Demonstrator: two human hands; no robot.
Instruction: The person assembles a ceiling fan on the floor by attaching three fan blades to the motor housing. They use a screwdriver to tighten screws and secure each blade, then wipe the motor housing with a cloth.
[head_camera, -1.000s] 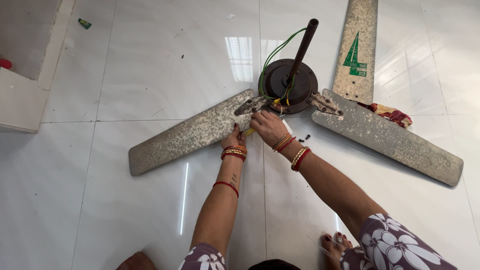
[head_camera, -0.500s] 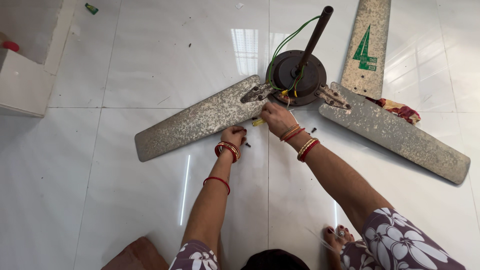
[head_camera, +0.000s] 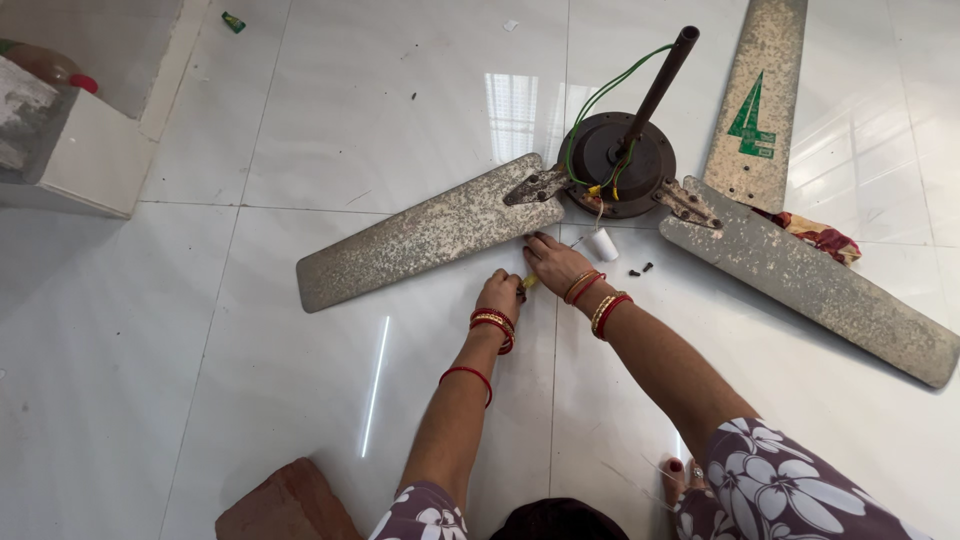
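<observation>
Fan blade (head_camera: 425, 237) just beyond both hands; left hand (head_camera: 499, 294) pinches yellow tool (head_camera: 527, 283); right hand (head_camera: 553, 262) open, touching blade.

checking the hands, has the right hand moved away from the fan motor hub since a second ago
Yes. The right hand has drawn back from the motor hub toward the person; it now sits on the floor below the left blade.

Bright, even daylight fills the scene, with a window's glare reflected on the glossy white floor tiles (head_camera: 300, 130) toward 12 o'clock and a thin streak at 7 o'clock. Shadows are soft, focus sharp, and the edges bend slightly.
</observation>
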